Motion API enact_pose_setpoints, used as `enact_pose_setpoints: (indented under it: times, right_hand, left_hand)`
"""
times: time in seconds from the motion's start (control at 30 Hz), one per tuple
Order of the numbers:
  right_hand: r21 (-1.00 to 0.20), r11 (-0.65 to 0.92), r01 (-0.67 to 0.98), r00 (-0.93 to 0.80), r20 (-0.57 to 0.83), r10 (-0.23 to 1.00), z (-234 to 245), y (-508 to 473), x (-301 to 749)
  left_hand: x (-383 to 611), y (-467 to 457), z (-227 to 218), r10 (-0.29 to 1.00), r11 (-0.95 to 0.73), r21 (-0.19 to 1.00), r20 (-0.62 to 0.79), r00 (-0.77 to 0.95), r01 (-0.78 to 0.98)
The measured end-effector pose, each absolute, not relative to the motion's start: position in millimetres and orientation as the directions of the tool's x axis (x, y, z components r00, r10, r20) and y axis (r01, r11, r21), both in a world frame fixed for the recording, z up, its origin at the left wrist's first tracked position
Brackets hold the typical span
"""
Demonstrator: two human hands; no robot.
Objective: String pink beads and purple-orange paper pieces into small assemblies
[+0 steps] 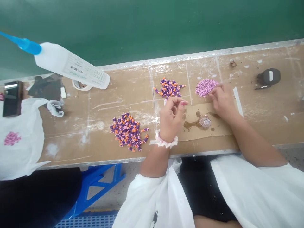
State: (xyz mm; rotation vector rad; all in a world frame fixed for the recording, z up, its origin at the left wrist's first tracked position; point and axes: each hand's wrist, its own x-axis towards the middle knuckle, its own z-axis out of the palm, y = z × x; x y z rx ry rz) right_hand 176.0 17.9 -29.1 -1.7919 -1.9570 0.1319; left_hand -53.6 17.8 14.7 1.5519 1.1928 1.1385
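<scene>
My left hand [171,117] is raised over the cardboard-covered bench [99,110], fingers curled together in a pinch; what it holds is too small to make out. My right hand [221,100] rests at the edge of a small heap of pink beads [205,87], fingers bent down onto it. A heap of purple and orange pieces [169,88] lies just beyond my left hand. A bigger heap of the same pieces [129,131] lies to its left. A small clear dish [205,122] sits in a brown glue stain between my hands.
A white squeeze bottle [71,66] with a blue nozzle hangs tilted over the left of the bench, above a tape roll [80,85]. Another person in white [19,139] sits at the left. A dark object [268,77] lies far right. A blue stool [95,186] stands below.
</scene>
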Motion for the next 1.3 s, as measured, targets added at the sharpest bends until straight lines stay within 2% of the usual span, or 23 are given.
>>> enact_pose_setpoints:
  times: [0.07, 0.17, 0.33, 0.5, 0.63, 0.8, 1.03, 1.2, 1.3]
  right_hand:
    - [-0.446, 0.286, 0.848, -0.075, 0.432, 0.899, -22, 11, 177]
    - [-0.456, 0.502, 0.735, -0.158, 0.605, 0.78, -5, -5, 171]
    - [-0.387, 0.673, 0.63, -0.291, 0.686, 0.667, 15, -28, 153]
    - [-0.386, 0.701, 0.6, -0.313, 0.693, 0.649, 18, -28, 153]
    - [-0.393, 0.711, 0.583, -0.324, 0.69, 0.647, 17, -25, 155]
    - [-0.418, 0.71, 0.567, -0.311, 0.689, 0.654, 18, -26, 156]
    - [-0.481, 0.7, 0.528, -0.28, 0.679, 0.678, 21, -29, 156]
    - [-0.491, 0.683, 0.54, -0.252, 0.681, 0.688, 21, -32, 155]
    - [-0.495, 0.668, 0.555, -0.211, 0.693, 0.689, 21, -31, 156]
  left_hand:
    - [-48, 12, 14, 0.967, -0.17, 0.965, 0.124, 0.221, 0.2]
    - [-38, 5, 11, 0.926, -0.136, 0.982, 0.079, 0.37, 0.131]
    - [-27, -4, 10, 0.86, -0.008, 0.999, 0.031, 0.509, -0.047]
    - [-25, -7, 9, 0.849, 0.125, 0.979, -0.021, 0.528, -0.162]
    - [-25, -6, 6, 0.86, 0.199, 0.966, -0.092, 0.502, -0.164]
    - [-26, -3, 5, 0.817, 0.314, 0.925, -0.149, 0.558, -0.212]
    - [-26, -2, 9, 0.76, 0.427, 0.844, -0.14, 0.635, -0.324]
    - [-20, -5, 10, 0.764, 0.449, 0.781, -0.084, 0.639, -0.434]
    - [-19, -7, 10, 0.777, 0.421, 0.784, -0.053, 0.627, -0.456]
